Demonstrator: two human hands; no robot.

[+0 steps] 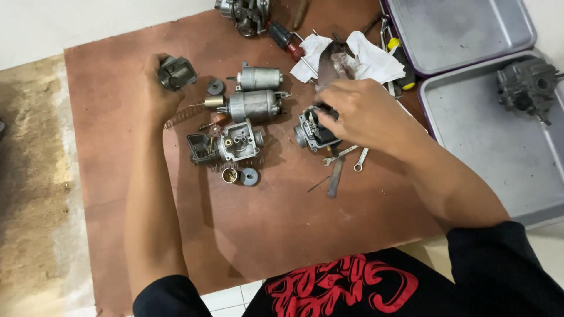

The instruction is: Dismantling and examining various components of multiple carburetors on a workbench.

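Note:
My left hand (157,88) is shut on a small dark grey metal part (176,73), held just above a brown board (264,235) on the floor. My right hand (361,114) rests on a carburetor body (314,132) near the board's middle, fingers curled over its top; the grip itself is hidden. Between the hands lie a grey cylinder (254,105), a second cylinder (258,77), an open carburetor body (238,142) and a spring (183,115).
Small wrenches (346,155) and a flat metal strip (335,176) lie below the right hand. A white rag (370,58) and red-handled tool (288,40) sit at the back. Two grey trays (464,141) stand right; one holds another carburetor (527,85). Small caps (241,176) lie near the middle.

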